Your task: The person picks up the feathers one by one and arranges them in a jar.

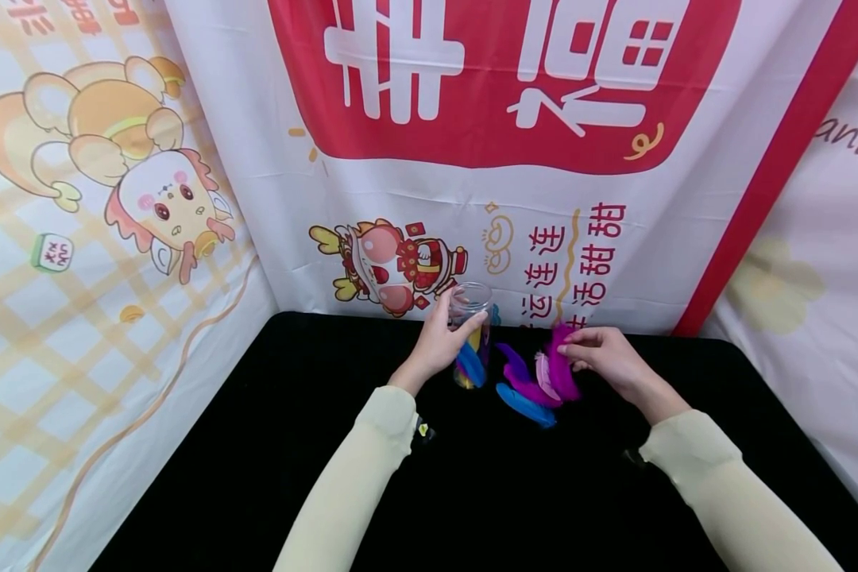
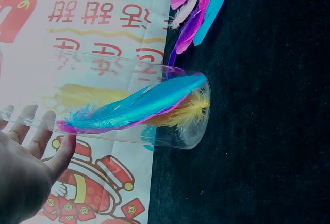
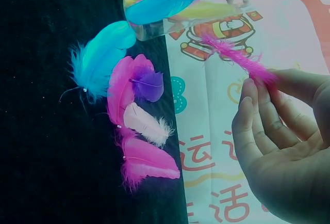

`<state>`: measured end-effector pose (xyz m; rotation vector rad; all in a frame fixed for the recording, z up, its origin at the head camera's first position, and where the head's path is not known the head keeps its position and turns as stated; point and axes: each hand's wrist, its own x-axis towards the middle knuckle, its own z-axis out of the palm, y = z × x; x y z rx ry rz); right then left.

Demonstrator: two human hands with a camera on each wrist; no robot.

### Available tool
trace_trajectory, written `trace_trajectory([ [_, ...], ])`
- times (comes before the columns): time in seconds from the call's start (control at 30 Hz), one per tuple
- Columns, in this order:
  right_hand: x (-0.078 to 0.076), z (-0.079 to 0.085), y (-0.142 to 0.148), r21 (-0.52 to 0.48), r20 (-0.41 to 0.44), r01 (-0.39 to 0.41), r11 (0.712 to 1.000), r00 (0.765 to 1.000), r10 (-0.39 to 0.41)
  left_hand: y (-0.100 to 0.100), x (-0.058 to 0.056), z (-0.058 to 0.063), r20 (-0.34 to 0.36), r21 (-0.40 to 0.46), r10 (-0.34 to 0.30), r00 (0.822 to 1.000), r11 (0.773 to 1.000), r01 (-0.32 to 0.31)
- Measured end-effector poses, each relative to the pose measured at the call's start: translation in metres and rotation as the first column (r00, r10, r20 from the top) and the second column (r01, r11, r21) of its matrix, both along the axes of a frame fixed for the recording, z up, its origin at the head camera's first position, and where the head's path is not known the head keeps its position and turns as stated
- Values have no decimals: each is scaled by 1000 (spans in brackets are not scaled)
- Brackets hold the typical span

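My left hand [image 1: 434, 343] grips a clear plastic jar [image 1: 473, 298] near its open rim. The jar stands upright on the black table, and inside it are a blue feather [image 2: 139, 102], a yellow feather [image 2: 93, 95] and some magenta. Right of the jar, my right hand [image 1: 600, 356] pinches a fluffy magenta feather [image 3: 237, 56] between thumb and fingertips, above the table's far side. Beneath and beside that hand lie loose feathers: a blue one [image 1: 525, 405], a purple one [image 3: 149, 86], a pale pink one [image 3: 144, 121] and magenta ones [image 3: 149, 159].
A black cloth-covered table [image 1: 515, 500] spreads under both arms. Right behind the jar and feathers hangs a white printed curtain [image 1: 293, 254] with red lettering and cartoon figures. Another printed curtain [image 1: 207, 334] borders the left side.
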<state>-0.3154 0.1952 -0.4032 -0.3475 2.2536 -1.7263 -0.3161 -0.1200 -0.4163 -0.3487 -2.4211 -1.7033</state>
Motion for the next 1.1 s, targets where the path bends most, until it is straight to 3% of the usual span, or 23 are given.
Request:
trace_trajectory([
  [1.1, -6, 7, -9, 8, -3, 18, 1000, 1000, -18, -1, 1, 0, -1, -11, 1, 1000, 1000, -1],
])
